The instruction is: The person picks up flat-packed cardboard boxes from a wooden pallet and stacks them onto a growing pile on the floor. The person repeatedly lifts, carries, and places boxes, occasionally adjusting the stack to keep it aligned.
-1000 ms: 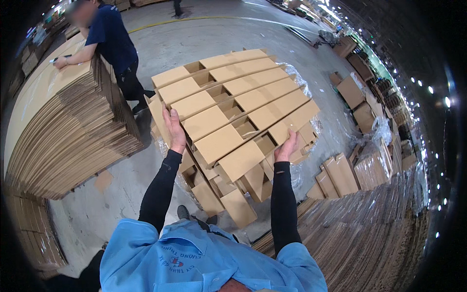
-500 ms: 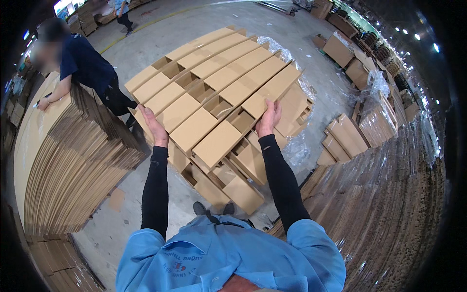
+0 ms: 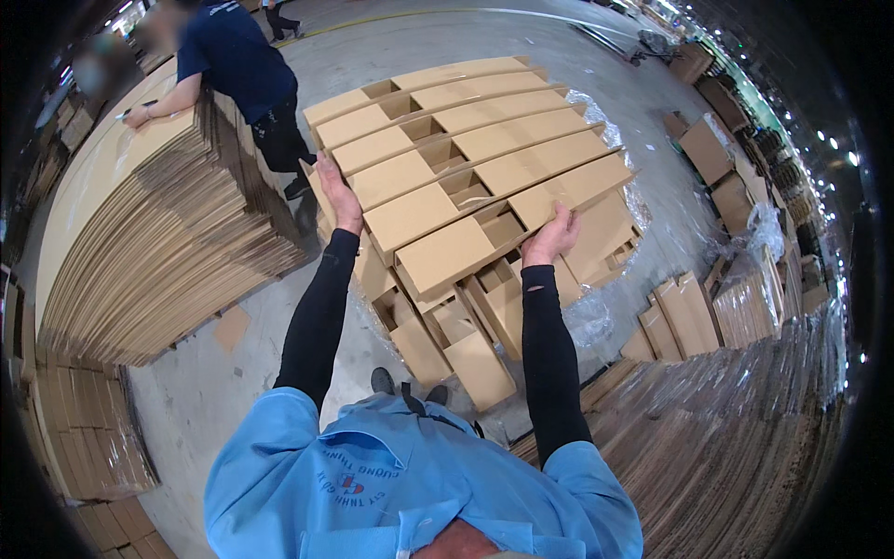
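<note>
A layer of brown cardboard cartons lies in overlapping rows in front of me, with rectangular gaps between the panels. It rests on more cartons stacked at other angles below. My left hand is against the left ends of the rows, its fingers stretched out and the palm turned inward. At the near right edge, my right hand grips the nearest carton with bent fingers; some of them are hidden by the board.
At left, a person in a dark shirt leans over a tall stack of flat cardboard. Clear plastic wrap lies beside the pile. Another wrapped cardboard stack stands at my right. Grey floor shows at left.
The cartons and both my hands have shifted rightward in the picture, and the rows lie at a slightly turned angle. The person at left also appears farther right and higher.
</note>
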{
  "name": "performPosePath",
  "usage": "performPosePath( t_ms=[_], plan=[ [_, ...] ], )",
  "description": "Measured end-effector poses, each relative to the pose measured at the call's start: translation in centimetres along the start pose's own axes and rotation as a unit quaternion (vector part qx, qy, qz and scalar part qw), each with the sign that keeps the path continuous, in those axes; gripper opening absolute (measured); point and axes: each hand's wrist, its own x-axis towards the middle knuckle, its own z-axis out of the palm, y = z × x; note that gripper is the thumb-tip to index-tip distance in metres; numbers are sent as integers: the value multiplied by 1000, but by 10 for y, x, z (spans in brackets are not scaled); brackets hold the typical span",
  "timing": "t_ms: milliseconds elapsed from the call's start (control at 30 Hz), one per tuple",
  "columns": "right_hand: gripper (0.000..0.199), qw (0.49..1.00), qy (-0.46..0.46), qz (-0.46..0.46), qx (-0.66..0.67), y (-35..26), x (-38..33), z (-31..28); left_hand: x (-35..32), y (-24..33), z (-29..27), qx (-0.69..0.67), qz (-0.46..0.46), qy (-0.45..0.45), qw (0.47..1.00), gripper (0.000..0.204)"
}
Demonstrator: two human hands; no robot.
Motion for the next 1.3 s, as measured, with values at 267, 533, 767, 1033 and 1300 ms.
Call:
performPosePath(
  t_ms=[267,533,767,1033,1300],
  plan=[
    [55,1000,2,26,-7,-8,-21,4,-14,32,-14,-74,-45,31,996,73],
    [71,997,8,23,-75,1,-19,-2,-135,92,-11,20,-24,-122,992,76],
    [74,993,-26,44,-103,-13,-22,1,-137,96,-7,-48,-38,-158,986,74],
    [66,982,-92,157,-47,-49,-10,-42,-144,82,-53,-17,-43,-63,997,71],
    [62,990,-114,81,23,-130,-33,-100,-218,32,-205,345,-102,55,931,70]
  ],
)
